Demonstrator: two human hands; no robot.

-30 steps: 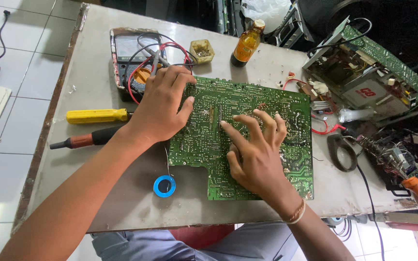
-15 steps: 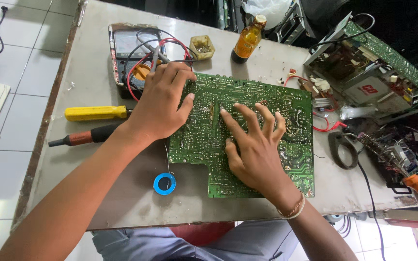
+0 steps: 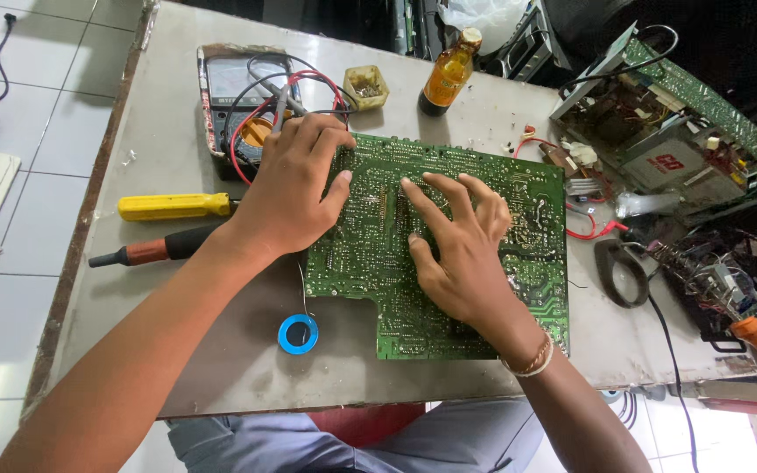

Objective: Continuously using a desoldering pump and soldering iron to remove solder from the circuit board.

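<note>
A large green circuit board (image 3: 519, 188) lies solder side up on a grey table (image 3: 177, 350). My left hand (image 3: 291, 188) is at the board's upper left corner, thumb on top and fingers curled over its edge. Red and black probe leads (image 3: 247, 131) run beneath that hand. My right hand (image 3: 462, 250) rests flat on the middle of the board with its fingers spread and holds nothing. A bracelet is on that wrist.
A multimeter (image 3: 229, 79) sits behind my left hand. Left of the board lie a yellow-handled tool (image 3: 173, 207) and a black and orange one (image 3: 146, 251). A blue spool (image 3: 298, 334) lies in front; a brown bottle (image 3: 447, 74) and an opened electronics chassis (image 3: 668, 123) stand behind.
Both hands stay on the board in nearly the same places. The fingers of my right hand have shifted slightly across its surface.
</note>
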